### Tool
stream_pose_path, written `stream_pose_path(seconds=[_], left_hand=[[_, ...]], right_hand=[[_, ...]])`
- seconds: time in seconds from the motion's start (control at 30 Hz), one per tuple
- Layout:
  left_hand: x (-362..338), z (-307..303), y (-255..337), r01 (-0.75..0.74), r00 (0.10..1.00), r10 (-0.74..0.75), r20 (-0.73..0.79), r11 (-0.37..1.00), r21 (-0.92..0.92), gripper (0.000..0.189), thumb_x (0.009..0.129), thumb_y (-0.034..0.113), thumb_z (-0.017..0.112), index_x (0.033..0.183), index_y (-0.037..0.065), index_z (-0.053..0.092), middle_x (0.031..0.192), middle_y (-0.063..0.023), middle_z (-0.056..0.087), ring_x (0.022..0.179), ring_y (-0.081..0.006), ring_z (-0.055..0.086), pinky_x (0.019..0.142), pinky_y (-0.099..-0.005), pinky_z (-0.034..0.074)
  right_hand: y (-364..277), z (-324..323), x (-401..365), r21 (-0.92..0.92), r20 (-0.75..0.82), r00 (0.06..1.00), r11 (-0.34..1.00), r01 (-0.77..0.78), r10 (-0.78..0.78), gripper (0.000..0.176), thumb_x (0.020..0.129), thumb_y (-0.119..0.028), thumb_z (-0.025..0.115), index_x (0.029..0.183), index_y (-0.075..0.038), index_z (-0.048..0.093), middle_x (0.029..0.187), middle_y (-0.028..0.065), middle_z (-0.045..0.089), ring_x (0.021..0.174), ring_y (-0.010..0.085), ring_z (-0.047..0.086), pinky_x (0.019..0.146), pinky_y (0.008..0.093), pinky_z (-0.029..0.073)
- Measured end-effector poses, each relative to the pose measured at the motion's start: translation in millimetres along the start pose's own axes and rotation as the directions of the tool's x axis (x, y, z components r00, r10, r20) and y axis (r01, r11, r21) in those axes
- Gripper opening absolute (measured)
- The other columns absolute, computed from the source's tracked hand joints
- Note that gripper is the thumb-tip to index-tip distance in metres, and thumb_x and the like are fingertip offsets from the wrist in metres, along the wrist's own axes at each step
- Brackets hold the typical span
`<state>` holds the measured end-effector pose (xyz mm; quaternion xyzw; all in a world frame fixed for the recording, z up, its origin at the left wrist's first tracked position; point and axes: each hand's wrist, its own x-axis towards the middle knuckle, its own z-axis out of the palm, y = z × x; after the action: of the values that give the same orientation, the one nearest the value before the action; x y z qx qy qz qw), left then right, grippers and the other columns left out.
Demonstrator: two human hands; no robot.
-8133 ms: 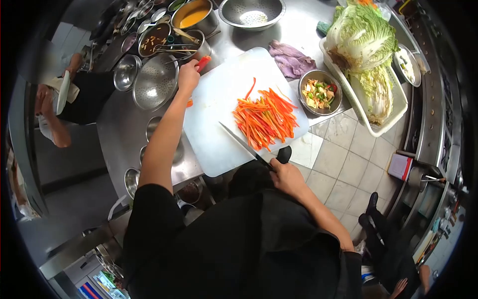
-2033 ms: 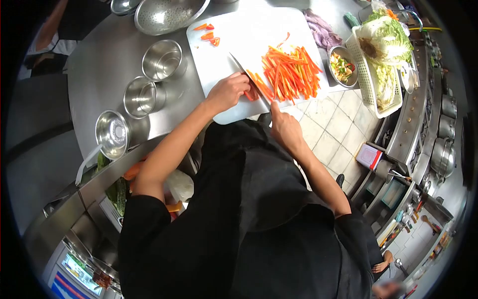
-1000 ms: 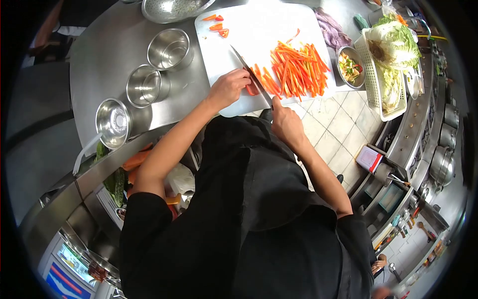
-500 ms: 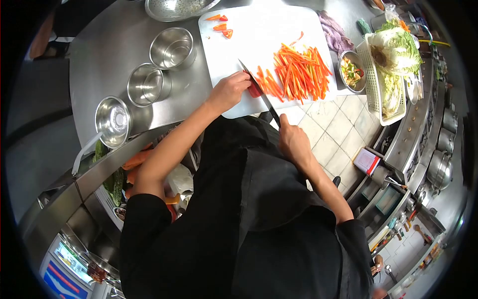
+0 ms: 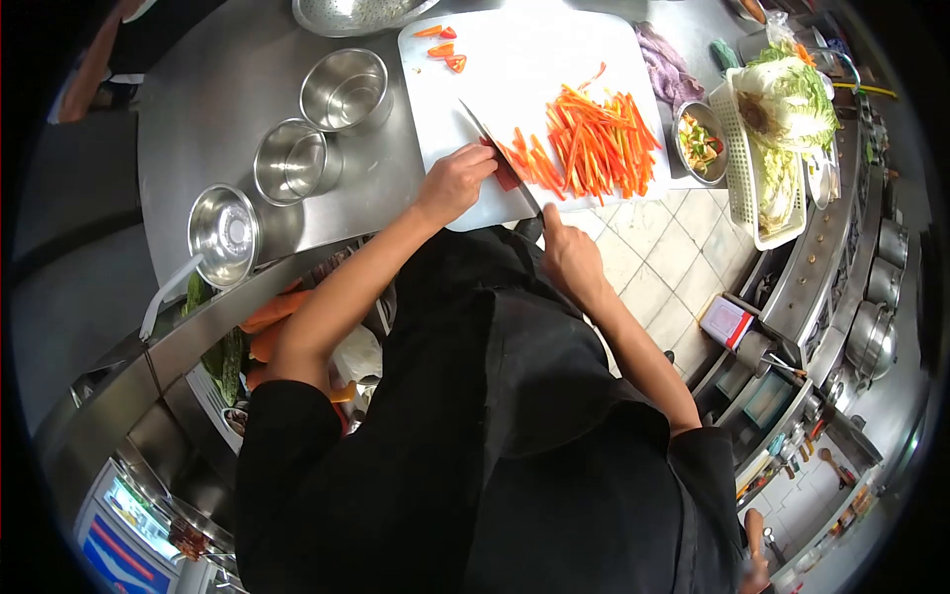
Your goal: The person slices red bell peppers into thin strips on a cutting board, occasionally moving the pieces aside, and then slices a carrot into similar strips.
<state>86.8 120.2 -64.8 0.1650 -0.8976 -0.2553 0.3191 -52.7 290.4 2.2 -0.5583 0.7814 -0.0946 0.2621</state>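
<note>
On the white cutting board (image 5: pixel 465 54), my left hand (image 5: pixel 458 183) presses a piece of red pepper (image 5: pixel 507 179) with bent fingers. My right hand (image 5: pixel 572 255) is closed round the handle of a knife (image 5: pixel 483 126), whose blade lies against the pepper beside my left fingertips. Right of the blade is a big heap of red pepper strips (image 5: pixel 599 144), with a smaller group of strips close to the knife. A few small pepper pieces (image 5: pixel 440 49) rest at the board's upper left corner.
Left of the board stand three metal bowls (image 5: pixel 344 91), one with a ladle-like handle. A colander (image 5: pixel 361 12) is above. To the right are a cloth (image 5: pixel 668 67), a bowl of cut vegetables (image 5: pixel 700 144) and a white basket (image 5: pixel 737 163) with cabbage. Another person's hand (image 5: pixel 756 569) shows lower right.
My right hand and the knife have moved up and to the left, the blade's tip reaching further across the board. My left hand has barely moved.
</note>
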Motion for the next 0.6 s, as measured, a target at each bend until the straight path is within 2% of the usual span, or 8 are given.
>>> stream_pose_path(seconds=[0.13, 0.23, 0.27, 0.37, 0.47, 0.5, 0.6], left_hand=[[-1, 0, 2, -0.012, 1.000, 0.013, -0.015, 0.998, 0.055, 0.015, 0.071, -0.006, 0.053, 0.083, -0.002, 0.062, 0.097, -0.0100, 0.061, 0.094, -0.0265, 0.060, 0.076, -0.0356, 0.052], [-2, 0, 3, 0.026, 1.000, -0.025, -0.013, 0.999, 0.025, 0.016, 0.071, -0.005, 0.053, 0.083, -0.001, 0.063, 0.097, -0.0094, 0.061, 0.096, -0.0259, 0.059, 0.077, -0.0349, 0.052], [-4, 0, 5, 0.034, 0.999, -0.034, -0.015, 0.999, 0.030, 0.016, 0.072, -0.005, 0.053, 0.083, 0.000, 0.063, 0.097, -0.0092, 0.061, 0.097, -0.0259, 0.059, 0.078, -0.0347, 0.052], [-4, 0, 6, 0.026, 0.999, -0.023, -0.049, 0.998, 0.065, 0.016, 0.071, -0.004, 0.053, 0.083, 0.000, 0.063, 0.096, -0.0084, 0.060, 0.096, -0.0252, 0.059, 0.078, -0.0337, 0.051], [2, -3, 8, -0.019, 0.997, 0.027, -0.066, 0.993, 0.120, 0.017, 0.070, -0.003, 0.054, 0.084, 0.000, 0.063, 0.095, -0.0081, 0.060, 0.093, -0.0245, 0.059, 0.077, -0.0336, 0.051], [5, -2, 5, -0.025, 0.997, 0.034, -0.073, 0.992, 0.124, 0.017, 0.070, -0.003, 0.054, 0.084, 0.000, 0.063, 0.095, -0.0081, 0.060, 0.093, -0.0245, 0.059, 0.077, -0.0336, 0.051], [-5, 2, 6, 0.010, 0.998, -0.001, -0.061, 0.988, 0.156, 0.016, 0.069, -0.003, 0.054, 0.083, 0.000, 0.063, 0.093, -0.0081, 0.060, 0.091, -0.0241, 0.059, 0.076, -0.0338, 0.050]], right_hand=[[-8, -20, 10, -0.022, 0.014, 1.000, 0.999, 0.023, -0.023, 0.019, 0.085, -0.005, 0.047, 0.102, -0.001, 0.041, 0.064, 0.0273, 0.059, 0.063, 0.0454, 0.059, 0.057, 0.0549, 0.044], [-20, -36, -12, -0.050, 0.154, 0.981, 0.993, -0.107, 0.114, 0.021, 0.084, -0.005, 0.050, 0.102, -0.001, 0.041, 0.064, 0.0278, 0.059, 0.063, 0.0463, 0.059, 0.058, 0.0550, 0.044], [-15, -26, -12, -0.054, 0.163, 0.980, 0.993, -0.104, 0.112, 0.021, 0.084, -0.005, 0.050, 0.102, -0.001, 0.041, 0.064, 0.0278, 0.059, 0.063, 0.0463, 0.059, 0.058, 0.0550, 0.044], [-1, -2, 5, -0.008, 0.015, 1.000, 1.000, 0.019, -0.019, 0.021, 0.084, -0.005, 0.050, 0.102, -0.001, 0.041, 0.065, 0.0276, 0.059, 0.063, 0.0460, 0.059, 0.057, 0.0553, 0.044], [-4, -16, 19, -0.038, 0.039, 0.999, 0.999, 0.036, -0.035, 0.020, 0.084, -0.006, 0.049, 0.101, 0.000, 0.041, 0.064, 0.0276, 0.058, 0.063, 0.0461, 0.059, 0.057, 0.0557, 0.044], [-11, -27, 12, 0.013, 0.078, 0.997, 1.000, -0.012, 0.011, 0.018, 0.084, -0.006, 0.049, 0.100, 0.000, 0.041, 0.064, 0.0275, 0.058, 0.063, 0.0464, 0.059, 0.058, 0.0561, 0.044], [-18, -37, -10, -0.035, 0.153, 0.984, 0.996, -0.085, 0.090, 0.018, 0.084, -0.006, 0.050, 0.099, 0.000, 0.041, 0.064, 0.0273, 0.059, 0.063, 0.0467, 0.059, 0.059, 0.0564, 0.044]])
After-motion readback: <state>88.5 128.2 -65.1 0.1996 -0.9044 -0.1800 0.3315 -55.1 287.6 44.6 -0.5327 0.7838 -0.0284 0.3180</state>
